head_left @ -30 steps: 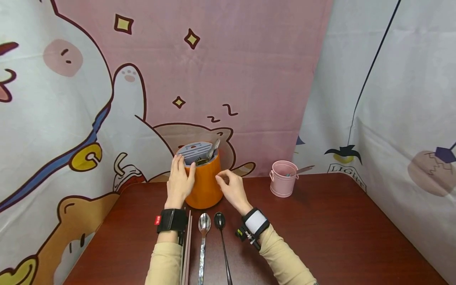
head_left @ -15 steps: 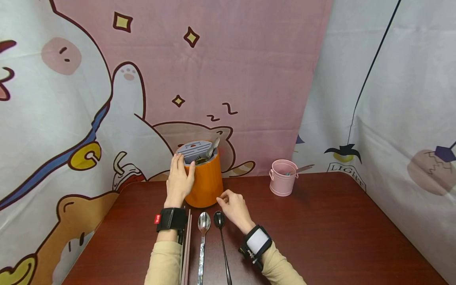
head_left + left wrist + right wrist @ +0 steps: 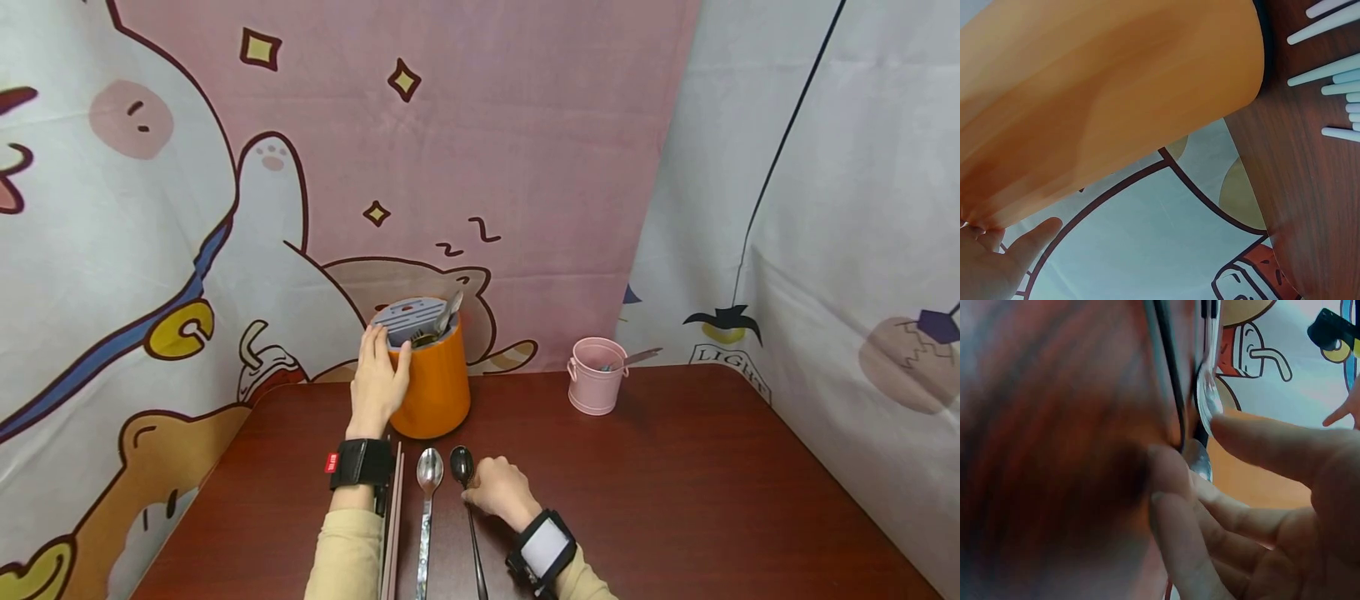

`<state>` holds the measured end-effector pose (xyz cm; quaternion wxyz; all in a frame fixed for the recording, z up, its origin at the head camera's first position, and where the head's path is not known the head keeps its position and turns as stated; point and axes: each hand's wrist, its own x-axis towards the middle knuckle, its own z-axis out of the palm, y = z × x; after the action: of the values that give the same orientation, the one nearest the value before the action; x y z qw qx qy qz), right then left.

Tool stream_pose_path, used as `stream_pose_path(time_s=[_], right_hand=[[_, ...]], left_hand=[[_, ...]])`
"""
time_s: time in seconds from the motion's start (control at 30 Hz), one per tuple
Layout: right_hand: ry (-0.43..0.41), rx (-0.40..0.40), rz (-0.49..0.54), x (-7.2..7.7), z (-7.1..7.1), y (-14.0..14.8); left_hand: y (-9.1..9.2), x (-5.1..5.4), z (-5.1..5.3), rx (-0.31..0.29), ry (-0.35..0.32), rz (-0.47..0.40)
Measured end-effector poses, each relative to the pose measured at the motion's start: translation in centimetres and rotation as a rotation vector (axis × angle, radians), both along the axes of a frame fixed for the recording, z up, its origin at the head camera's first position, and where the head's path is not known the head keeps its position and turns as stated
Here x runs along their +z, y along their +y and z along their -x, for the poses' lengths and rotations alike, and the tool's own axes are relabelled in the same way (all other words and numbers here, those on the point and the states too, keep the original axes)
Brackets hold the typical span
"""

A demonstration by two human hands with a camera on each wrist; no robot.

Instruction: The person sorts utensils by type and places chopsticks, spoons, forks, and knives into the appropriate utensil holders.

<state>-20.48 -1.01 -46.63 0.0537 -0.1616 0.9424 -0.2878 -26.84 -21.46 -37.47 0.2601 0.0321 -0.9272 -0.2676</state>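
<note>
My left hand (image 3: 375,383) rests against the left side of an orange utensil holder (image 3: 435,392), its fingers extended near the rim. Cutlery (image 3: 450,312) sticks out of the holder's grey slotted top. In front of it, my right hand (image 3: 504,490) is low over the table beside a dark long-handled spoon (image 3: 462,463). In the right wrist view the thumb (image 3: 1260,440) and the index finger (image 3: 1172,475) stand apart around the spoon's neck; the near part is blurred. A silver spoon (image 3: 430,470) lies left of the dark one.
Several chopsticks (image 3: 392,525) lie beside the left forearm, also seen as pale tips (image 3: 1329,72) in the left wrist view. A pink bucket (image 3: 594,388) with a utensil leaning out stands at the back right. A printed cloth (image 3: 525,167) hangs behind the table (image 3: 720,483).
My right hand has come away from the orange holder's right side, down and toward me, to the dark spoon's neck. The left hand has stayed on the holder.
</note>
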Motion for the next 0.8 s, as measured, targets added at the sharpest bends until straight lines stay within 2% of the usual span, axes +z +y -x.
stream_pose_path(time_s=[0.17,0.37,0.8], right_hand=[[-0.055,0.015,-0.047,-0.01,-0.60,-0.30],[-0.034,0.001,-0.078,0.09,-1.04,-0.65],[-0.034,-0.002,-0.026,-0.16,-0.82,-0.28]], left_hand=[[0.07,0.08,-0.02,0.001,0.005,-0.001],[0.12,0.10,-0.06,-0.002,-0.006,0.000],[0.07,-0.09,0.26,0.004,0.017,0.007]])
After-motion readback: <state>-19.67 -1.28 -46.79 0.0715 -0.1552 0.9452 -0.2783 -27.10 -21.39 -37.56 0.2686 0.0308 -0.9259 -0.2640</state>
